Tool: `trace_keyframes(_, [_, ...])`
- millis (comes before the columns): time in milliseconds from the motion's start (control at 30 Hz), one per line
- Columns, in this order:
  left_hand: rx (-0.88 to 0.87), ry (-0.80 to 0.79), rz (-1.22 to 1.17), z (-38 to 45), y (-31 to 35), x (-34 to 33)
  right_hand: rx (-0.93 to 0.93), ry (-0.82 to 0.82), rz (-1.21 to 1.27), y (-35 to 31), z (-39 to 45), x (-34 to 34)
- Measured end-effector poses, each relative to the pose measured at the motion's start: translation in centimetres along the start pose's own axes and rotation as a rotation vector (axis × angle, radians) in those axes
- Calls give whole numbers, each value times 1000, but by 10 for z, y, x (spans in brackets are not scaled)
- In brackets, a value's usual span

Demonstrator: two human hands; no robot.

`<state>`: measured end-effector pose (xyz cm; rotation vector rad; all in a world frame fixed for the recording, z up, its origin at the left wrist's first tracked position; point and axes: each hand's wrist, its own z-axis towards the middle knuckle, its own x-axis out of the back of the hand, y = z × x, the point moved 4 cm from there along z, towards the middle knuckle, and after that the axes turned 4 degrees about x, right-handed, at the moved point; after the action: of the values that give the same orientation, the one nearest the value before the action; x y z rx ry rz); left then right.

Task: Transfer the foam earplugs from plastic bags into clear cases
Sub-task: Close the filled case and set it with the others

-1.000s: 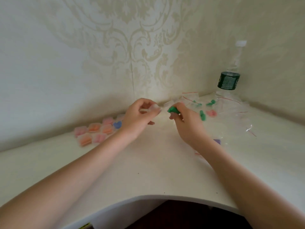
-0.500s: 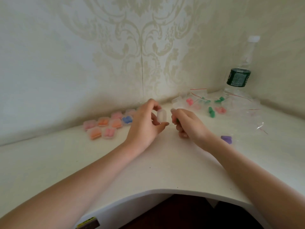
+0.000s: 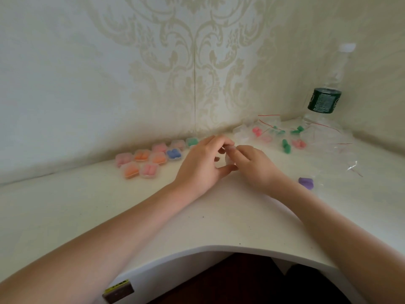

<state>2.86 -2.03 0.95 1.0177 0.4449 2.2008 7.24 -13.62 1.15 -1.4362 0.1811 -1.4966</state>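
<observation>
My left hand (image 3: pixel 202 164) grips a small clear case (image 3: pixel 228 160) between thumb and fingers above the white desk (image 3: pixel 197 216). My right hand (image 3: pixel 255 166) meets it from the right, fingertips pressed against the case; the green earplug it held is hidden. Several filled clear cases (image 3: pixel 151 161) with pink, orange, blue and green plugs lie to the left by the wall. Plastic bags (image 3: pixel 282 137) with green and pink earplugs lie at the back right. A purple earplug pair (image 3: pixel 306 182) sits beside my right forearm.
A clear water bottle (image 3: pixel 325 99) with a dark green label stands in the back right corner. Empty crumpled bags (image 3: pixel 350 163) with red strips lie at the right. The desk's curved front edge (image 3: pixel 219 247) cuts in toward me. Patterned walls close the back.
Both hands came together and lower toward the desk. The right hand's fingers now press on the case held by the left hand; the green plug is out of sight.
</observation>
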Motion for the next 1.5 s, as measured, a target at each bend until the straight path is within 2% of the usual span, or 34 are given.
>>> trace_keyframes(233, [251, -37, -374, 1, -3, 2, -51, -138, 319, -6, -2, -2])
trace_keyframes(300, [303, -62, -420, 1, -4, 1, -29, -178, 354, -10, -3, -3])
trace_keyframes(400, [423, -52, -508, 3, -4, 6, -104, -85, 390, 0, 0, -1])
trace_keyframes(467, [575, -41, -711, 3, -9, 9, -116, 37, 277, 10, 2, 5])
trace_keyframes(533, [692, -74, -907, -1, -12, 6, 2, 120, 60, 12, 2, 11])
trace_keyframes(567, [723, -94, -976, -2, -12, 5, 61, 140, 27, 11, 2, 11])
trace_keyframes(733, [845, -83, -1251, -2, -4, 0, 166, 192, 58, 8, 3, 7])
trace_keyframes(900, [879, -71, -1257, -2, -7, -2, 202, 275, 124, 3, 0, 15])
trace_keyframes(1100, [864, -142, -1222, -2, -8, -5, 287, 84, -43, -6, -2, 6])
trace_keyframes(1400, [861, -237, -1301, -2, -9, -6, 229, -9, 106, 0, -2, 1])
trace_keyframes(1500, [848, -247, -1316, -2, -11, -6, 247, 20, 117, 0, -3, 2])
